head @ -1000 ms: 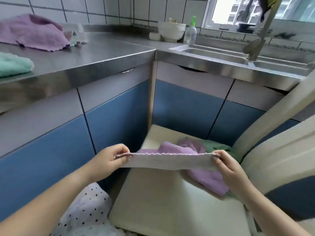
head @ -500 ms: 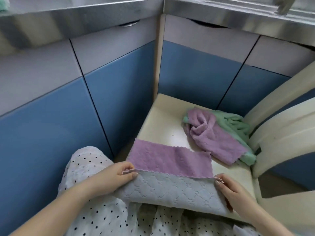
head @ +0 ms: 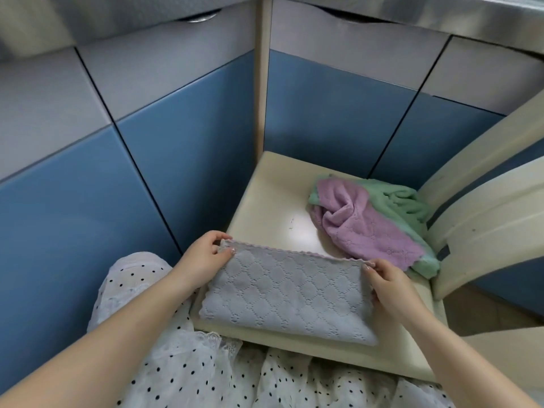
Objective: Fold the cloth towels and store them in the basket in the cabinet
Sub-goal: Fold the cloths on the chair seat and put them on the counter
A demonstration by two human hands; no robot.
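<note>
Blue cabinet doors (head: 182, 160) behind a cream chair seat (head: 273, 201), folded grey towel (head: 288, 295) flat on its near edge, left hand (head: 203, 257) and right hand (head: 388, 284) fingers pinching its far corners, crumpled purple towel (head: 362, 228) over a green towel (head: 403, 201) near the chair back.

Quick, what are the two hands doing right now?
Left hand: pinches the far left corner of the folded grey towel.
Right hand: pinches the towel's far right corner.
</note>
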